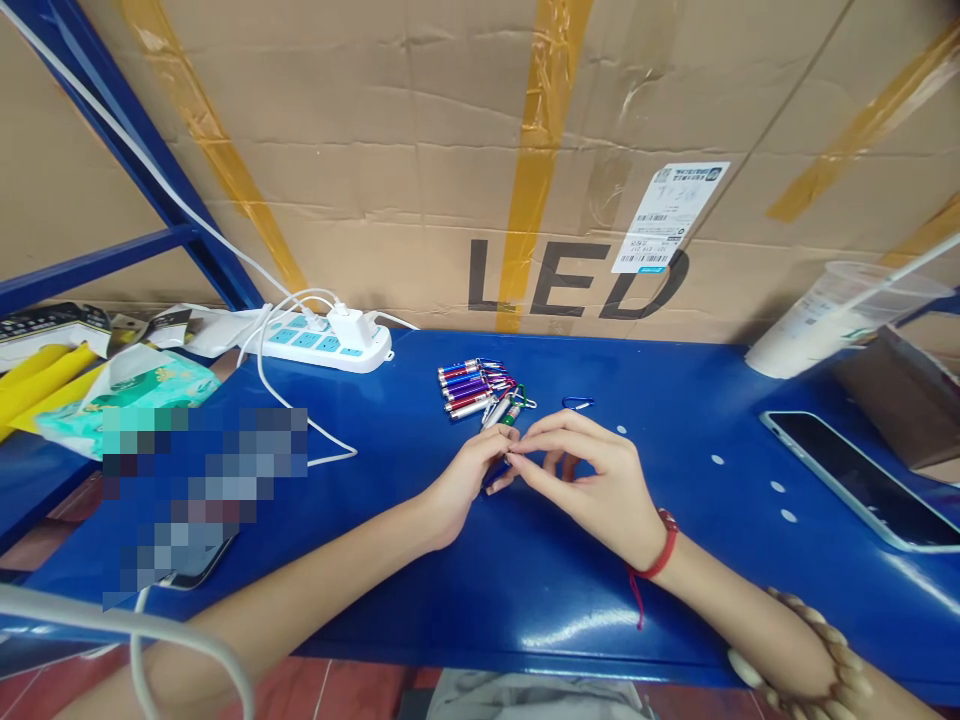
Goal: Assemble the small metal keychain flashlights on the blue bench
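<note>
Left hand [469,478] and right hand [592,475] meet fingertip to fingertip, pinching one small keychain flashlight [508,412] between them, low over the blue surface [525,580]. Pile of keychain flashlights [471,387] lies just beyond, within reach; loose blue carabiner [577,403] beside it.

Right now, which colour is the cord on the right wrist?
Red; the cord shows best in the head view.

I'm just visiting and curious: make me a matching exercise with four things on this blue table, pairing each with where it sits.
Things:
1. power strip
2. phone
3. plastic cup
4. pile of small keychain lights

Places:
A. lying tipped at the far right, against the cardboard
B. just beyond the two hands, mid-table
C. far left, with a white charger plugged in
D. flat near the right edge, screen dark

Pairs: 1-C, 2-D, 3-A, 4-B
</note>
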`<state>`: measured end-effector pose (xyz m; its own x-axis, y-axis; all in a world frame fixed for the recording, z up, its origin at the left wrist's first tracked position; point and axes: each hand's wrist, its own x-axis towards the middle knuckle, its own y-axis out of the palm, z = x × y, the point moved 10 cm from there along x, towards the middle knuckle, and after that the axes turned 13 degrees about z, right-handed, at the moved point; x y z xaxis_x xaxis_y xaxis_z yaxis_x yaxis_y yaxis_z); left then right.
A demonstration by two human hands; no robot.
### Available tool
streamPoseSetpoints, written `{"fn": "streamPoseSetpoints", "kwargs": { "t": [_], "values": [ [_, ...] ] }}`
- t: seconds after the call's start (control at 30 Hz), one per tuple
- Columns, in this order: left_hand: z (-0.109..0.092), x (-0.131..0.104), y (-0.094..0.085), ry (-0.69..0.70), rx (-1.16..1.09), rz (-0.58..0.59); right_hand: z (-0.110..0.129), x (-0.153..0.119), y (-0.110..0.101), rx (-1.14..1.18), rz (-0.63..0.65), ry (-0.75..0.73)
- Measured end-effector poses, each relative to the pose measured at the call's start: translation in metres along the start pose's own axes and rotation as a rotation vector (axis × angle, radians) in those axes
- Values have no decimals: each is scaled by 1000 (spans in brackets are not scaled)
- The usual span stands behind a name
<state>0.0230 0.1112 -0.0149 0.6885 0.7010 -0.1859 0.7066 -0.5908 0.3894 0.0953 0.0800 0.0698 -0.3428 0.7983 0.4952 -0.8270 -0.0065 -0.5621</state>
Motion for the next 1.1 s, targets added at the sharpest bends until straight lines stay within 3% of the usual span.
{"fn": "streamPoseSetpoints", "kwargs": {
  "t": [0.17,0.6,0.77,0.87,1.0,1.1],
  "values": [
    [0,0,-1,-10,46,-12,-8,4,0,5,25,60],
    [-3,5,-4,39,97,11,-8,4,1,-84,77,17],
    [-6,6,0,92,42,76,-11,5,-1,-55,71,34],
    [-11,5,8,109,-94,205,-14,2,-10,-16,-23,71],
    [-11,-5,40,-20,-237,578,-18,-3,-25,17,-166,118],
    [-7,-20,61,-131,-289,798,-23,-4,-26,64,-192,135]
  ]
}}
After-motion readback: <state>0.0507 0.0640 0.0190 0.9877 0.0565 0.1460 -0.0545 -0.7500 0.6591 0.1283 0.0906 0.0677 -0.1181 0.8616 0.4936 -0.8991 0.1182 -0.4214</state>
